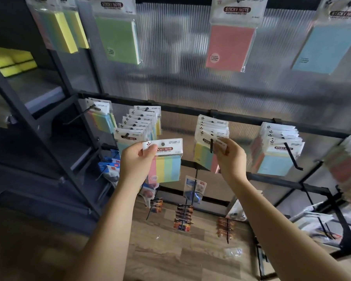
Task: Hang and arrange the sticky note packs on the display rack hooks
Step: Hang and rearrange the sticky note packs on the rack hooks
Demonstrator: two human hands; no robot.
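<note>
Held up before the display rack (241, 118) in the left hand (135, 163): one striped sticky note pack (165, 161), thumb and curled fingers (150, 152) pinching its white header, not yet on any hook. Pinched by the right hand (230, 157): the header of the front pack (206, 157) on the middle hook (211, 146). Hung above: three single packs, green (119, 35), pink (230, 41), blue (320, 45).

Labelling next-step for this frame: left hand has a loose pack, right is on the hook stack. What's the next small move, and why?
Probably carry the striped pack in the left hand rightward and thread its header hole onto the black hook. The pack hangs on nothing yet, its hole is clear, and the right hand pinches the front hung pack at that hook's tip, seemingly steadying it.
</note>
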